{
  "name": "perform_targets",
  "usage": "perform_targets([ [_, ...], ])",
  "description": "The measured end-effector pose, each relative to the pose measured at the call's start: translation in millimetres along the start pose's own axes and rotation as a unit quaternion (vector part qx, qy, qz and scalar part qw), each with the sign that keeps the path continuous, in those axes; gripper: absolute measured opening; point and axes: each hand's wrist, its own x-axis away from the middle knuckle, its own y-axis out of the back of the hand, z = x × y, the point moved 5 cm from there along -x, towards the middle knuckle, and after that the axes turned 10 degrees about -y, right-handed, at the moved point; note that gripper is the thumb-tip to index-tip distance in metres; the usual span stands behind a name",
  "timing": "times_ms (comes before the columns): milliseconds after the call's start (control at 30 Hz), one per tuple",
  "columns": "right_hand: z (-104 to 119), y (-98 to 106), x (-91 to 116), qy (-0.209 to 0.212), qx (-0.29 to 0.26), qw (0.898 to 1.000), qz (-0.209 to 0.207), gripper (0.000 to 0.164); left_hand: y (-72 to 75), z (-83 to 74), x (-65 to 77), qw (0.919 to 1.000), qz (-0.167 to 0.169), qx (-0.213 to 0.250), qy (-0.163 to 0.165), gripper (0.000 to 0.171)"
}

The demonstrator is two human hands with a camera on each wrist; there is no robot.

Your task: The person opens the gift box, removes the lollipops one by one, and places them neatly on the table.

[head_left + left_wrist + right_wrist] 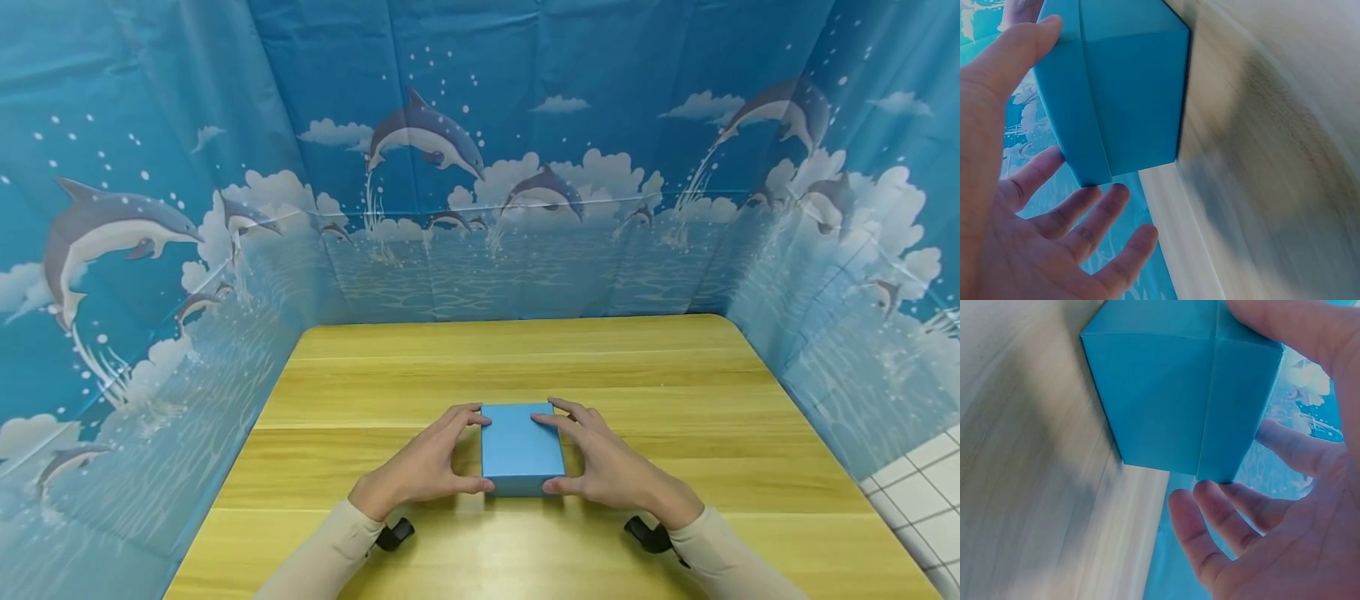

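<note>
A light blue lidded box [521, 442] sits on the wooden table in the head view. My left hand [427, 462] holds its left side, thumb at the near face and fingers spread to the far edge. From the right, my right hand [611, 462] holds it the same way, index finger over the top. Both wrist views show a seam round the box where the lid [1082, 106] meets the lower part. In the right wrist view the thumb presses the lid [1241, 406] near a corner, with fingertips at its far edge. The box's underside is hidden.
The yellow wood-grain table [517, 358] has rounded far corners. A blue curtain [480, 275] printed with dolphins hangs behind it and along both sides. White floor tiles [926, 479] show at the right. Each wrist wears a black device [395, 534] below a pale sleeve [330, 550].
</note>
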Motion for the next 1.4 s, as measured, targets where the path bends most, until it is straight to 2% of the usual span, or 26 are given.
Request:
perform_targets([
  [567, 4.8, 5.7, 2.2, 0.022, -0.007, 1.0, -0.022, 0.092, 9.5, -5.5, 0.4, 0.9997, -0.02, -0.004, -0.011, 0.09],
  [733, 7.6, 8.5, 1.8, 0.034, -0.013, 0.999, -0.038, 0.09, 14.4, -8.9, 1.5, 0.999, -0.039, 0.003, -0.02, 0.09],
  [933, 12.4, 12.4, -0.1, 0.057, -0.048, 0.996, -0.057, 0.091, 20.9, -11.9, 0.4, 0.9966, -0.068, -0.005, -0.045, 0.09],
  [1167, 20.0, 15.1, 0.1, 0.085, -0.056, 0.991, -0.083, 0.092, 26.2, -13.8, 1.5, 0.9928, -0.095, 0.032, -0.066, 0.091],
  [1400, 23.8, 13.4, -1.8, 0.09, -0.075, 0.989, -0.088, 0.087, 28.9, -12.9, 3.3, 0.9906, -0.1, 0.066, -0.066, 0.091],
])
